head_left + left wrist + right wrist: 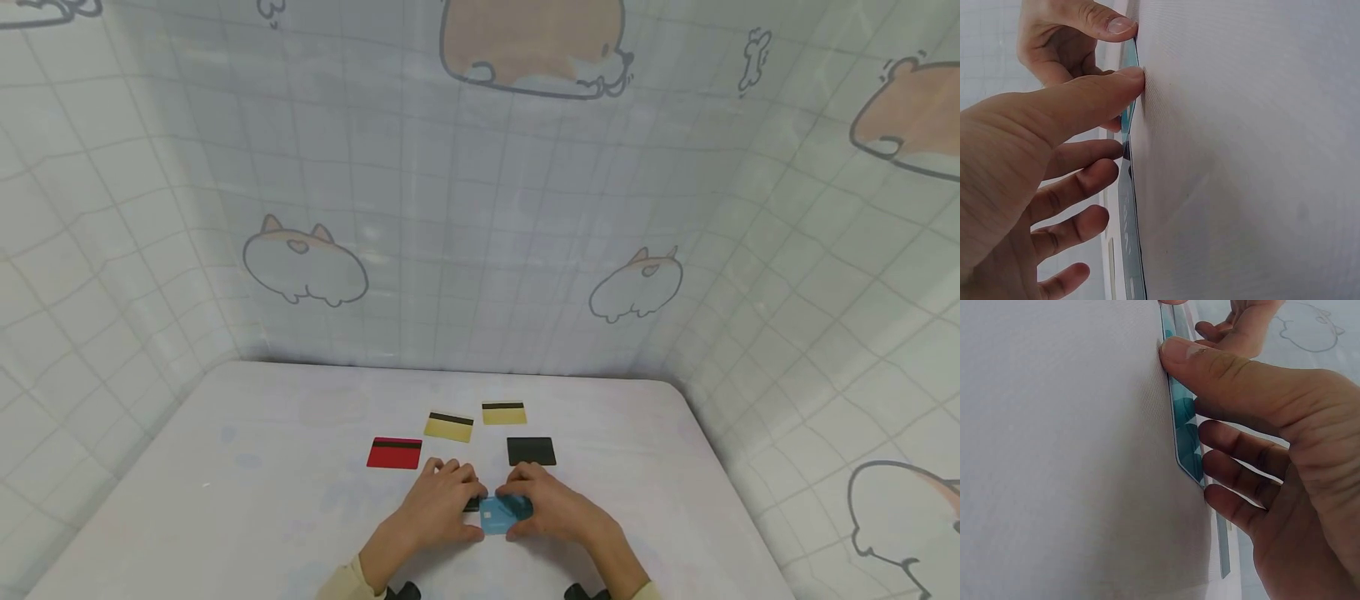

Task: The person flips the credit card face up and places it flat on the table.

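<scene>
A light blue bank card (495, 517) with a small chip lies flat on the table under both hands. My left hand (442, 504) pinches its left end, thumb at the near edge and fingertips at the far edge. At the other end my right hand (557, 504) holds it the same way, its fingers along the far edge; the card's blue face shows between thumb and fingers in the right wrist view. Part of a dark card (472, 505) shows beneath the left fingers, the rest hidden by that hand.
Beyond the hands lie a red card (394, 455) with a dark stripe, two gold striped cards (448, 428) and a black card (532, 451). The white table (247, 500) is enclosed by a patterned curtain (465, 250) at the back and sides.
</scene>
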Motion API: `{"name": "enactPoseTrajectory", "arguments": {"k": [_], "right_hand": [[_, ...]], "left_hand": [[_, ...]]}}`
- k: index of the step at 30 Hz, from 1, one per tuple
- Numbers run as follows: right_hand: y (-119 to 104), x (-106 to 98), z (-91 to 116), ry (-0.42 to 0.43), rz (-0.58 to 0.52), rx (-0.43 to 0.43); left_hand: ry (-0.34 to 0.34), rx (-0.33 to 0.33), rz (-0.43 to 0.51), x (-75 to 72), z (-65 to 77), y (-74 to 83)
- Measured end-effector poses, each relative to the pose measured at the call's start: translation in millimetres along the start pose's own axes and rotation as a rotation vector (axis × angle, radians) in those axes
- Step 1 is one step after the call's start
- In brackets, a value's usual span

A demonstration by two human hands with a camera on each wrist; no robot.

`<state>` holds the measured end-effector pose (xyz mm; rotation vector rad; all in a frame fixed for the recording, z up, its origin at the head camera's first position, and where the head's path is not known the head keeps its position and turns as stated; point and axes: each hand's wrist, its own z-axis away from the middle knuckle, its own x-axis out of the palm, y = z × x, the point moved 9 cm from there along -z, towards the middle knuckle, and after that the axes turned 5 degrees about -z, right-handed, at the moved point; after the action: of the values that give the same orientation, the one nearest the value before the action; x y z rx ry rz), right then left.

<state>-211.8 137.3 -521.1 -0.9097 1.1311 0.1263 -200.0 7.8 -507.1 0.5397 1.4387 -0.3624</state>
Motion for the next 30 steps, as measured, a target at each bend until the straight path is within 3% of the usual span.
{"name": "enactPoseTrajectory", "arguments": {"k": [30], "right_hand": [[5.7, 1.8, 7.3, -0.023, -0.024, 0.008]], "left_hand": [[0.01, -0.026, -0.006, 2.8, 3.1, 11.0]]}}
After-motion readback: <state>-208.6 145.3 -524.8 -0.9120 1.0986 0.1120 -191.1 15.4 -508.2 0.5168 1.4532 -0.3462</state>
